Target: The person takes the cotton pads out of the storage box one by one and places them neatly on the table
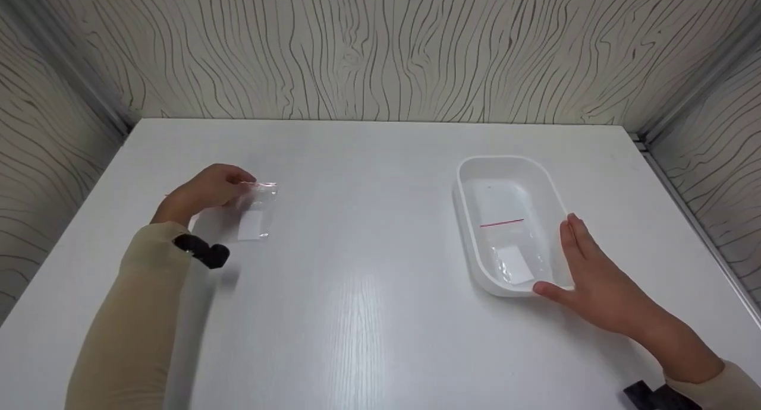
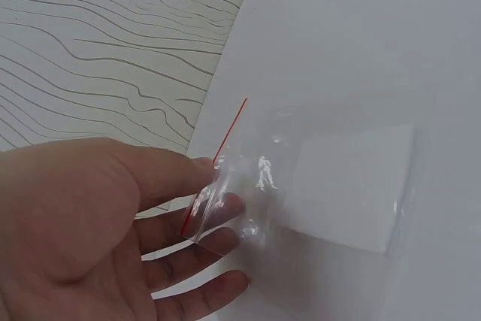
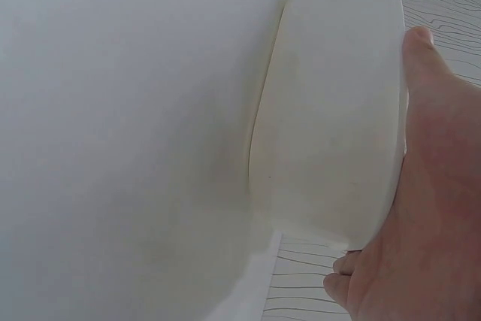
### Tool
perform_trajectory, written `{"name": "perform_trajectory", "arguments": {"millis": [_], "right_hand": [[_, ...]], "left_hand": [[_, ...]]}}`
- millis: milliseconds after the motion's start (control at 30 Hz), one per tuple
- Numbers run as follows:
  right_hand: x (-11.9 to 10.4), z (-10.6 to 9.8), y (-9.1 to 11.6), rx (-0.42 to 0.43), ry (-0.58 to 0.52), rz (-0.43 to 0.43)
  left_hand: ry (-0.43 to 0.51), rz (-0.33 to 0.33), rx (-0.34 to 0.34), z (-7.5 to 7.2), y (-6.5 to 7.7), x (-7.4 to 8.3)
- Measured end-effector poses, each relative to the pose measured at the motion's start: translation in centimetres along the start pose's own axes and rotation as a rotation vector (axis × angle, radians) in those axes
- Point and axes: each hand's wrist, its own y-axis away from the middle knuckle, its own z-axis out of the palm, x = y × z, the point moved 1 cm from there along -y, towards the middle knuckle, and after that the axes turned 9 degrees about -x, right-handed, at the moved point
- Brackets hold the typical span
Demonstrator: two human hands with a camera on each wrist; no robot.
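At the table's left side, my left hand (image 1: 205, 190) pinches a clear zip bag (image 1: 261, 208) by its top edge. In the left wrist view, the thumb presses near the bag's red strip, fingers behind the plastic; a white label (image 2: 353, 186) shows on the bag. My right hand (image 1: 600, 285) rests against the near right corner of a white plastic tub (image 1: 465, 237), with its thumb at the near rim and fingers along the right side. Inside the tub lies another clear zip bag (image 1: 512, 255) with a red strip and white label. The right wrist view shows only the tub's outer wall (image 3: 331, 118).
The white table (image 1: 357, 249) runs back to a wall panel (image 1: 357, 53) with a wood-grain pattern. Similar panels stand at both sides. A small black device (image 1: 202, 251) is on the left wrist, and another (image 1: 660, 396) is by the right wrist.
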Motion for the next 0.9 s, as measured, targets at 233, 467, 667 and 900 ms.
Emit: {"name": "perform_trajectory", "arguments": {"millis": [233,467,667,900], "right_hand": [[0.01,-0.08,0.04,-0.012,0.005,0.009],[-0.12,-0.16,0.08,-0.009,0.004,-0.004],[0.0,-0.1,0.07,-0.024,0.0,0.009],[0.08,-0.14,0.02,-0.028,-0.008,0.009]], "left_hand": [[-0.02,-0.004,-0.015,-0.03,0.17,0.35],[-0.037,-0.027,-0.018,-0.09,0.32,0.42],[-0.073,-0.009,-0.034,-0.02,0.42,0.77],[-0.089,-0.02,-0.029,-0.11,0.54,0.8]]}}
